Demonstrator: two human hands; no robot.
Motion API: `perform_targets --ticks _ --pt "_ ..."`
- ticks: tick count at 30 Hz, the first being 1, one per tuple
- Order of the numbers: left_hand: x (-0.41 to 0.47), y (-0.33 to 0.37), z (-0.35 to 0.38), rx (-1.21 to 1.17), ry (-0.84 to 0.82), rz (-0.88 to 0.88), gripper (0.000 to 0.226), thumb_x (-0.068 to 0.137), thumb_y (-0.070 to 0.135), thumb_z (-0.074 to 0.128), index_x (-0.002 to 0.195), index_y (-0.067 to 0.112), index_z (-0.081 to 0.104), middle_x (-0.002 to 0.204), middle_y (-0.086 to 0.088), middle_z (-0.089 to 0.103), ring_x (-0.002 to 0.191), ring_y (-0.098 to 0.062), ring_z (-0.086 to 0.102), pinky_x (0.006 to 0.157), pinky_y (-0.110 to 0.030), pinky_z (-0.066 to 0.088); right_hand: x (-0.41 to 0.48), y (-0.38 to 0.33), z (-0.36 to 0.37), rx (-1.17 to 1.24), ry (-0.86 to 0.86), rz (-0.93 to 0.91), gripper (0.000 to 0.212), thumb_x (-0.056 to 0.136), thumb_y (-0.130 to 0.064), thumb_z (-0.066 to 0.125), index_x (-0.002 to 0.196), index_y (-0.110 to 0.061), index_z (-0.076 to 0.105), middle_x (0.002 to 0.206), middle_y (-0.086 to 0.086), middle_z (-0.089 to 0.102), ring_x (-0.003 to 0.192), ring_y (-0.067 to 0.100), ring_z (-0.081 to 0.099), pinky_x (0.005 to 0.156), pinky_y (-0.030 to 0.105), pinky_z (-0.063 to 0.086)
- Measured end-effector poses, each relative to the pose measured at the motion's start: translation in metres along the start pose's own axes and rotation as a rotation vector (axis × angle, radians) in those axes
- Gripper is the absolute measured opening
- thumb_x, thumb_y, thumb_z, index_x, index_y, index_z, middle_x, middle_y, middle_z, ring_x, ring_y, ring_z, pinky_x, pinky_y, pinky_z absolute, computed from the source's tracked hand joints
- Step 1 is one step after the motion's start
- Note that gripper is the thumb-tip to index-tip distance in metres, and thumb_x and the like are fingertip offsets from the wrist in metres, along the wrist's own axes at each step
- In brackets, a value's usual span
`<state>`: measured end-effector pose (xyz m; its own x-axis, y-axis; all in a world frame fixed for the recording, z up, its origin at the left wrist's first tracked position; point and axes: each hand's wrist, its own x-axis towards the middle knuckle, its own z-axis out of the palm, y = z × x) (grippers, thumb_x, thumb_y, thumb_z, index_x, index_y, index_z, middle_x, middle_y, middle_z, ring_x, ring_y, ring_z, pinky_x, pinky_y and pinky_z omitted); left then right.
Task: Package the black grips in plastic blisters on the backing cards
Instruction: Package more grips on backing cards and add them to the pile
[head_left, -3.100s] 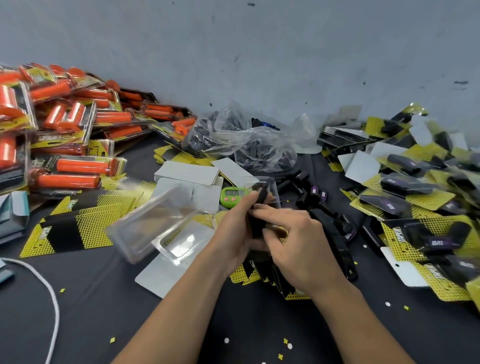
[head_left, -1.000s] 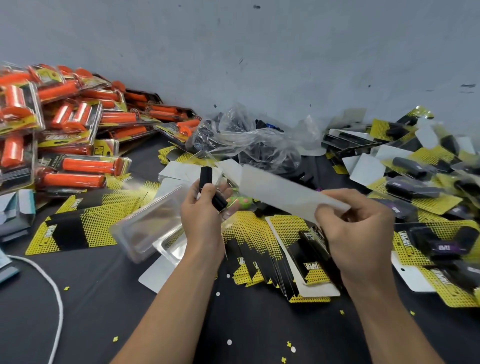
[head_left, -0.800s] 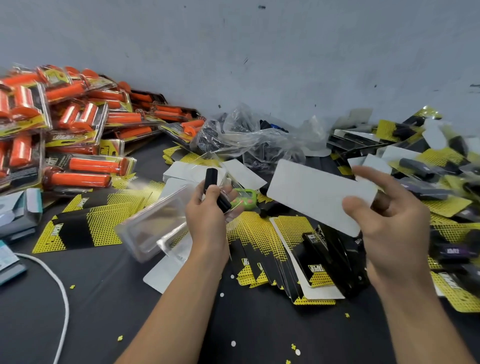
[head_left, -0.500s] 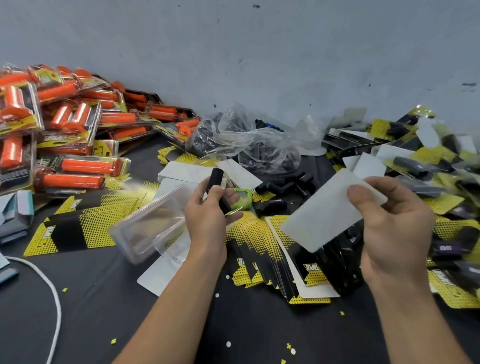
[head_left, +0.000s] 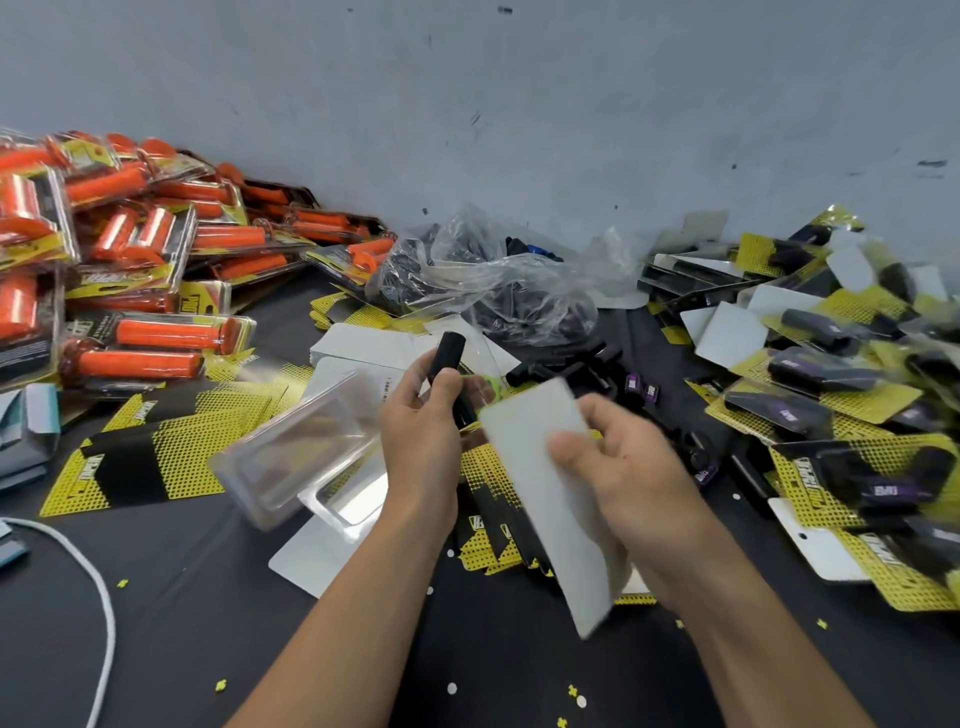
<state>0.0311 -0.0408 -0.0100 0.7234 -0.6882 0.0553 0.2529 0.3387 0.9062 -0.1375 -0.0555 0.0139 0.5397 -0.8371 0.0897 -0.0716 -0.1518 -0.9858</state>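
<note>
Plenty done, plenty left. Taking the clear bag (head_left: 493, 291) at the back as the marker: right of it there's a big heap of finished black packs (head_left: 810, 415), left of it the orange packs (head_left: 130, 260). In front of it, the left hand (head_left: 421, 431) has its fingers curled round a black grip (head_left: 448, 358), while the right hand (head_left: 623, 467) pinches a backing card (head_left: 540, 483), white side up, just beside it. Not assembled yet, I'd say. Loose grips (head_left: 561, 369), empty blisters (head_left: 296, 452) and spare cards (head_left: 480, 540) wait in front of the bag too.
</note>
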Motion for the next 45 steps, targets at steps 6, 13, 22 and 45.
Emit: perform_targets --ticks 6,13,22,45 --pt "-0.001 0.001 -0.003 -0.024 -0.039 -0.104 0.022 0.101 0.017 0.059 0.117 0.023 0.072 0.094 -0.006 0.079 0.072 -0.019 0.076 0.054 -0.029 0.059 -0.001 0.014 0.01 -0.156 -0.047 0.278 0.048 0.063 -0.047 0.074 0.105 -0.041 0.053 0.087 0.007 0.078 0.073 0.026 0.076 0.069 0.047 0.063" --pt "-0.004 0.002 0.002 -0.134 -0.125 -0.205 0.022 0.104 0.012 0.055 0.103 0.02 0.076 0.094 -0.018 0.076 0.082 -0.027 0.071 0.069 -0.039 0.058 0.002 0.014 0.01 -0.082 0.077 0.197 0.018 0.097 -0.018 0.067 0.088 -0.03 0.077 0.08 0.005 0.079 0.069 0.025 0.076 0.072 0.054 0.064" --pt "-0.002 -0.005 0.0 -0.005 -0.171 -0.212 0.02 0.103 0.013 0.06 0.12 0.009 0.07 0.099 -0.014 0.077 0.084 -0.025 0.077 0.059 -0.032 0.06 0.008 0.024 0.009 -0.271 0.34 0.125 0.015 0.091 -0.028 0.067 0.078 -0.031 0.073 0.07 -0.011 0.074 0.068 0.01 0.07 0.068 0.039 0.06" --pt "-0.007 -0.003 -0.002 0.265 -0.123 -0.19 0.014 0.085 0.016 0.084 0.098 0.012 0.078 0.075 -0.01 0.078 0.057 -0.016 0.071 0.053 -0.021 0.055 0.008 0.021 -0.004 -0.355 0.379 0.052 0.026 0.095 -0.021 0.06 0.074 -0.006 0.059 0.074 0.013 0.066 0.076 0.034 0.062 0.061 0.035 0.043"
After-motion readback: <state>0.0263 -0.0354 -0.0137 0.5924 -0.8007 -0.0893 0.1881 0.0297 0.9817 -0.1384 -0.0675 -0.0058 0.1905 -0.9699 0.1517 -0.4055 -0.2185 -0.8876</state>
